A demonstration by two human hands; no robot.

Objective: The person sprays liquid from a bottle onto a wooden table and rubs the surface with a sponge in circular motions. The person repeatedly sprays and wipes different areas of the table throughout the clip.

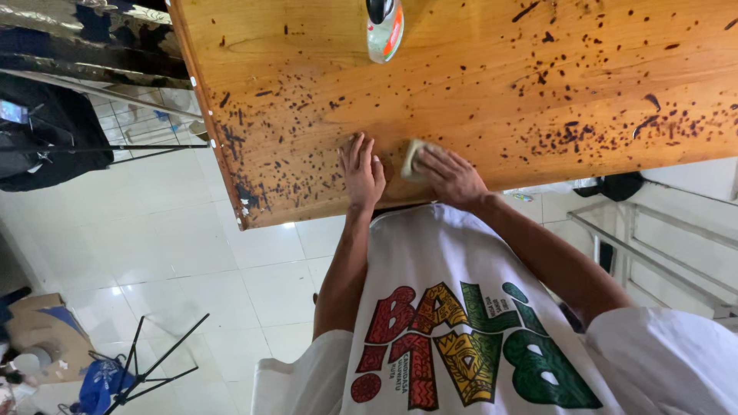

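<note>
Pale, folded cleaning pad (412,159) lies on the varnished wooden tabletop (477,84), near its close edge, pinned flat under the fingers of the right hand (450,175); its long axis runs roughly near to far. The left hand (361,170) rests just left of it, fingers pressed together, flat on the wood, holding nothing. Dark speckled stains (569,131) spread to the right. A bottle (383,27) lies at the far edge.

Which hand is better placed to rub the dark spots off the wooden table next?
Right, most likely. The right hand presses the pale pad onto the table, with many spots on its side. The left hand lies flat beside it, holding nothing.
</note>
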